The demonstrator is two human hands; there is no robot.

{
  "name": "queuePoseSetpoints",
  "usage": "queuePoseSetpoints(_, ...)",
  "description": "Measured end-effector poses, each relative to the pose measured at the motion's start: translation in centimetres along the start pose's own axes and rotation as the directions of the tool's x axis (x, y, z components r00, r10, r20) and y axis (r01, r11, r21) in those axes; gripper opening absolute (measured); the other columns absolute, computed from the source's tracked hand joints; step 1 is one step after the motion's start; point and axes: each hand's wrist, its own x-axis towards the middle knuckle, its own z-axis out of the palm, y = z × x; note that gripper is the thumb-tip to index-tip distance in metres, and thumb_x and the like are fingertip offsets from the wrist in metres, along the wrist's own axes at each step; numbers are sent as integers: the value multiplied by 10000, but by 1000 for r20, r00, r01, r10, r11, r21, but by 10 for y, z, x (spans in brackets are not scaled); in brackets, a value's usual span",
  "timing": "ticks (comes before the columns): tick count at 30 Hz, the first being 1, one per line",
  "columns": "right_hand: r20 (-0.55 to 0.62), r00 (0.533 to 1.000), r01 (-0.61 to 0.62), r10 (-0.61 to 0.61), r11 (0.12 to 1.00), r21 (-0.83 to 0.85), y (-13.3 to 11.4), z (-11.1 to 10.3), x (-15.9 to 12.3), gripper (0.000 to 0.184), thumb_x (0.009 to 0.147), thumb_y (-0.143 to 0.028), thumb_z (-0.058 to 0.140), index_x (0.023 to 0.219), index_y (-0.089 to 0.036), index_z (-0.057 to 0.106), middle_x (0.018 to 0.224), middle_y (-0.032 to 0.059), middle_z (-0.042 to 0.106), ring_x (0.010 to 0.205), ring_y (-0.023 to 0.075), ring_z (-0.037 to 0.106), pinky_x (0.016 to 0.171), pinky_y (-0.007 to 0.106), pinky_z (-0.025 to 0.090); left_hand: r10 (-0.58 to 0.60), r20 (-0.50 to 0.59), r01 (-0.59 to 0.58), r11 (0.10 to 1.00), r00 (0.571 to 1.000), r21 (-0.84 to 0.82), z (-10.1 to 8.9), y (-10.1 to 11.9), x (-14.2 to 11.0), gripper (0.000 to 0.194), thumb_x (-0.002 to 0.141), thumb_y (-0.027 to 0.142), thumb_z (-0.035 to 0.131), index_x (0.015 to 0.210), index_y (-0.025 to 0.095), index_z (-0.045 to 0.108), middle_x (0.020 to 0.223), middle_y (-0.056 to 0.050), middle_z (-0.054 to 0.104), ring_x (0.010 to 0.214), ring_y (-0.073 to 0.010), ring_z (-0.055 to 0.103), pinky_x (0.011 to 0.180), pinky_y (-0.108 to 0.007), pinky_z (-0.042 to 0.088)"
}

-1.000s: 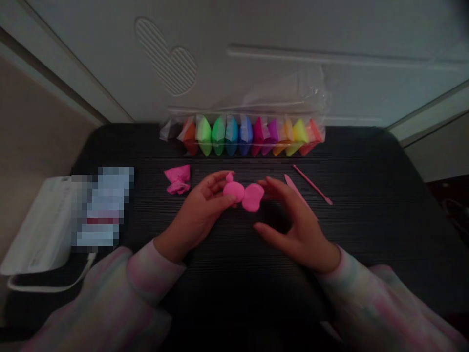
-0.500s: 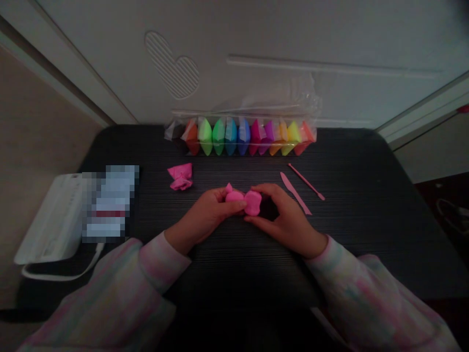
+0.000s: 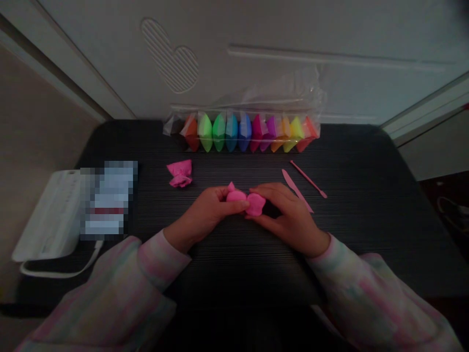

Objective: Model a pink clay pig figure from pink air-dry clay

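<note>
Pink modelling clay (image 3: 255,204) is held between my two hands above the black table. My left hand (image 3: 208,210) closes round a rounded piece (image 3: 236,196) with a small pointed tip, its thumb lying across the front. Fingers and thumb of my right hand (image 3: 289,210) pinch the flatter, wavy-edged lump from the right. The two pink parts touch; whether they are joined I cannot tell. To the right lie a pink plastic clay knife (image 3: 296,189) and a thin pink clay tool (image 3: 308,179). A crumpled pink wrapper (image 3: 180,173) rests at the left.
Along the back of the table (image 3: 234,274), a clear bag (image 3: 293,90) holds several coloured clay packs (image 3: 231,132) in a row. At the left are a white power bank (image 3: 51,215) with a cable (image 3: 66,275) and a phone with a blurred screen (image 3: 110,198). A white panel (image 3: 256,24) stands behind.
The wavy-edged pink lump has shifted slightly right with my right hand and looks a little wider. The whole view has tilted slightly; both hands keep their grip.
</note>
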Motion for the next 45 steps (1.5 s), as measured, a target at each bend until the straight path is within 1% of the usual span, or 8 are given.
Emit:
queuePoseSetpoints(2, -1, 1000, -12, 12, 1000, -1, 0, 0, -1, 400, 732, -340, 629, 1079, -177, 513, 1012, 79, 613, 960, 192, 557, 827, 382, 471, -6, -5, 5, 1000, 1000, -20, 1, 0, 0, 193, 637, 287, 691, 722, 134, 612, 687, 5, 607, 638, -113, 532, 681, -279, 413)
queuePoseSetpoints(6, 28, 999, -36, 36, 999, 12, 2, 0, -4, 620, 703, -411, 638, 1225, -181, 398, 1141, 114, 553, 1048, 225, 519, 875, 436, 449, 14, -29, -17, 996, 999, -89, 2, 1, 0, 168, 652, 261, 682, 722, 129, 607, 682, 5, 614, 630, -103, 542, 666, -260, 417)
queuePoseSetpoints(12, -11, 1000, -27, 27, 999, -17, 1, -1, -2, 364, 766, -300, 594, 1101, -189, 508, 1029, 80, 609, 972, 192, 555, 839, 389, 465, 39, -59, -49, 982, 998, -183, 7, 2, 0, 163, 630, 214, 692, 716, 120, 591, 677, 9, 605, 631, -94, 547, 682, -257, 445)
queuePoseSetpoints(19, 10, 1000, 1, -1, 1000, -2, -1, 2, -2, 396, 768, -299, 586, 1135, -204, 471, 1059, 73, 581, 995, 199, 532, 837, 395, 465, 78, -5, -78, 984, 997, -160, 8, 4, 1, 276, 608, 146, 706, 868, 146, 615, 826, -6, 638, 711, -95, 575, 716, -244, 451)
queuePoseSetpoints(22, 8, 1000, -4, 4, 1000, -30, -2, 4, -3, 442, 755, -325, 598, 1150, -183, 461, 1076, 91, 560, 1014, 208, 513, 858, 402, 456, 122, -45, -126, 988, 991, -94, 8, 2, 1, 310, 598, 156, 718, 886, 155, 604, 833, 4, 628, 715, -95, 568, 719, -249, 448)
queuePoseSetpoints(26, -5, 1000, 11, -11, 999, -32, -2, 5, -2, 399, 769, -304, 581, 1136, -194, 471, 1075, 86, 556, 1004, 206, 516, 854, 408, 458, 183, -100, -184, 983, 978, -4, 9, -1, 1, 361, 577, 171, 738, 906, 173, 588, 872, 16, 606, 759, -100, 556, 747, -253, 436)
queuePoseSetpoints(33, -18, 999, 35, -35, 999, -22, -4, 5, -1, 369, 773, -290, 574, 1119, -201, 479, 1060, 86, 561, 994, 212, 523, 842, 414, 466, 187, -135, -176, 981, 973, 85, 10, 0, -1, 400, 570, 187, 730, 933, 177, 561, 904, 5, 584, 777, -119, 545, 741, -267, 430)
queuePoseSetpoints(45, -21, 999, 34, -34, 999, 8, -7, 6, -1, 331, 775, -260, 575, 1084, -173, 494, 1049, 88, 566, 999, 185, 513, 867, 374, 460, 168, -105, -165, 986, 980, 35, 11, 2, -1, 401, 567, 148, 726, 920, 189, 538, 864, 28, 566, 739, -92, 533, 693, -225, 426)
